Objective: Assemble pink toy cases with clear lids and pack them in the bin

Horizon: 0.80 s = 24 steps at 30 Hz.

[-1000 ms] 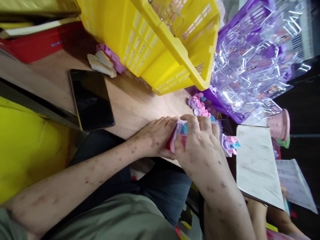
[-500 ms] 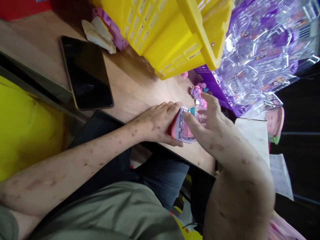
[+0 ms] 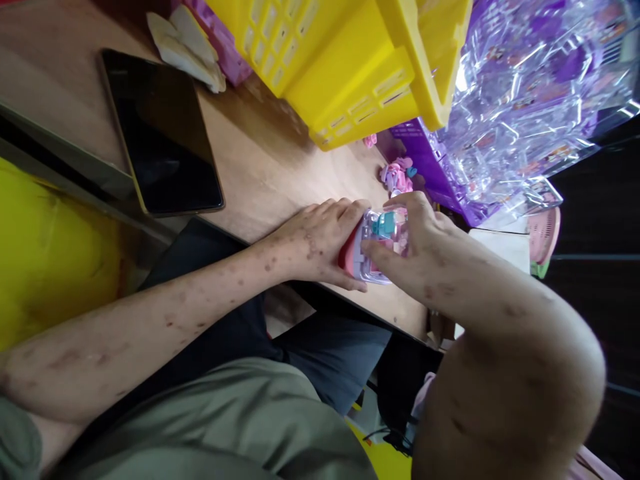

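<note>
My left hand (image 3: 327, 243) wraps round the red-pink base end of a small clear plastic case (image 3: 367, 267) with pink and teal pieces inside. My right hand (image 3: 407, 233) has its thumb and fingers on the clear end of the same case, thumb along the near side. The case lies on its side, just over the table near its front edge; whether it touches the table I cannot tell. Several small pink, purple and blue plastic pieces (image 3: 397, 175) lie just beyond my right fingers.
A yellow basket (image 3: 345, 87) stands over the table's far side. Behind it, a purple basket (image 3: 433, 170) is heaped with clear plastic packages (image 3: 525, 113). At left lie a phone (image 3: 163, 133) and a whitish folded cloth or glove (image 3: 187, 50). A pink basket (image 3: 545, 233) is at the right.
My right hand has come down onto the clear end of the case, its fingers closing round it. My left hand keeps its hold. The view has shifted slightly.
</note>
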Each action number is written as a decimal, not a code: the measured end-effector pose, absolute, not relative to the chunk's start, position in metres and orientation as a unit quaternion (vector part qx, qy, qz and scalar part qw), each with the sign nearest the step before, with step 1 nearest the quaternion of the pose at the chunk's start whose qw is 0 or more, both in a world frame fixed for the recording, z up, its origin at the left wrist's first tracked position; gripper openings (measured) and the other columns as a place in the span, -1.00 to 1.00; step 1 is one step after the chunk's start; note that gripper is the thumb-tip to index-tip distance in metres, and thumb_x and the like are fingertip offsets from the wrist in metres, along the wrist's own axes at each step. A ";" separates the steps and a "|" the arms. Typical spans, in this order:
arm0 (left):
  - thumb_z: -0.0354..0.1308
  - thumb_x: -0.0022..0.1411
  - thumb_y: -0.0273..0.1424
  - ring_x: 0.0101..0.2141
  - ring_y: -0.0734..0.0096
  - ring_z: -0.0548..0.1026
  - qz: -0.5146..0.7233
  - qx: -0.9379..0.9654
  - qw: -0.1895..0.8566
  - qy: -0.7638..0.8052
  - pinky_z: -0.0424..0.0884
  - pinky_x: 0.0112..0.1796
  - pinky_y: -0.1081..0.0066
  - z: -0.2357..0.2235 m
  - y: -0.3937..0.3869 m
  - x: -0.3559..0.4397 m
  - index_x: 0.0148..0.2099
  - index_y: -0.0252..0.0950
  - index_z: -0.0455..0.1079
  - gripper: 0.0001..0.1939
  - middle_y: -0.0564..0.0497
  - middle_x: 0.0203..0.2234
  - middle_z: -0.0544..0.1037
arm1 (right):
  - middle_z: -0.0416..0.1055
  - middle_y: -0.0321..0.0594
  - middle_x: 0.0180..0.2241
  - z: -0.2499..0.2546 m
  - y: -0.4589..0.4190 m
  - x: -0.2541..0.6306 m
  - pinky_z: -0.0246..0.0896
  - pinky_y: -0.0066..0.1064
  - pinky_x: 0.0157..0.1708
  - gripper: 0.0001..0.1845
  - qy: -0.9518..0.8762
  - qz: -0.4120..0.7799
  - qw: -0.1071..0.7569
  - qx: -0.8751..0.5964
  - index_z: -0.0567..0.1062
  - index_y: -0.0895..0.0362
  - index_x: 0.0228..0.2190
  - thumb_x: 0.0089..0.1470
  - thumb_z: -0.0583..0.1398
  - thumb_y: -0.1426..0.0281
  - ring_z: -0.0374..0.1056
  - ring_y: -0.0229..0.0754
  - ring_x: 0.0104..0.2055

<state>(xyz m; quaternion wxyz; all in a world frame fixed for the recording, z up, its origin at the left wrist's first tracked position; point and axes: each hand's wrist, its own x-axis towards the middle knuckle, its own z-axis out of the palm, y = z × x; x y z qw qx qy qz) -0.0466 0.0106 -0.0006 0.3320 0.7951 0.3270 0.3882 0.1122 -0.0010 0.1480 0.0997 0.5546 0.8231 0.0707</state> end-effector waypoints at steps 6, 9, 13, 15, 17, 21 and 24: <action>0.65 0.01 0.05 0.18 -0.26 0.52 0.396 0.793 0.328 0.328 0.44 0.16 -0.03 -0.003 0.009 -0.045 0.36 -0.27 0.17 0.09 -0.29 0.20 0.48 | 0.50 0.10 -0.16 0.138 -0.010 0.102 0.47 0.27 -0.11 -0.42 0.784 0.075 0.106 0.608 0.36 0.10 0.14 0.14 0.27 0.18 0.51 0.42 -0.07; 0.66 0.00 0.04 0.18 -0.27 0.52 0.397 0.792 0.323 0.334 0.45 0.15 -0.03 -0.003 0.009 -0.044 0.34 -0.29 0.19 0.08 -0.31 0.18 0.49 | 0.49 0.10 -0.17 0.138 -0.011 0.101 0.49 0.26 -0.12 -0.36 0.764 0.061 0.099 0.634 0.37 0.12 0.18 0.12 0.28 0.16 0.50 0.42 -0.08; 0.67 -0.02 0.00 0.19 -0.27 0.53 0.386 0.790 0.331 0.341 0.45 0.15 -0.01 0.001 0.009 -0.045 0.32 -0.28 0.20 0.06 -0.29 0.19 0.50 | 0.49 0.13 -0.09 0.133 -0.014 0.099 0.48 0.24 -0.01 -0.41 0.769 0.060 0.074 0.632 0.37 0.15 0.18 0.15 0.25 0.27 0.47 0.40 0.05; 0.67 -0.01 -0.02 0.19 -0.26 0.53 0.381 0.790 0.337 0.341 0.44 0.17 -0.02 0.003 0.009 -0.045 0.32 -0.28 0.20 0.05 -0.29 0.20 0.50 | 0.48 0.15 -0.08 0.130 -0.015 0.099 0.44 0.27 0.05 -0.41 0.762 0.064 0.073 0.640 0.36 0.19 0.18 0.14 0.26 0.31 0.45 0.41 0.10; 0.67 -0.01 -0.04 0.21 -0.27 0.52 0.380 0.788 0.342 0.343 0.42 0.19 -0.03 0.004 0.008 -0.045 0.34 -0.29 0.19 0.05 -0.30 0.21 0.50 | 0.48 0.17 -0.06 0.126 -0.014 0.099 0.40 0.29 0.11 -0.40 0.756 0.065 0.073 0.647 0.37 0.20 0.17 0.12 0.26 0.33 0.43 0.42 0.13; 0.67 -0.04 -0.03 0.21 -0.33 0.50 0.370 0.783 0.355 0.353 0.42 0.18 -0.10 0.005 0.008 -0.045 0.33 -0.29 0.19 0.07 -0.33 0.19 0.49 | 0.48 0.19 -0.02 0.122 -0.013 0.099 0.37 0.34 0.12 -0.36 0.747 0.056 0.063 0.659 0.37 0.21 0.19 0.10 0.27 0.32 0.42 0.42 0.13; 0.66 -0.03 0.00 0.19 -0.30 0.50 0.370 0.787 0.342 0.355 0.43 0.18 -0.12 0.004 0.007 -0.044 0.31 -0.27 0.18 0.05 -0.31 0.19 0.49 | 0.48 0.21 0.01 0.125 -0.011 0.103 0.37 0.33 0.15 -0.36 0.745 0.043 0.064 0.662 0.38 0.24 0.21 0.13 0.28 0.31 0.42 0.41 0.15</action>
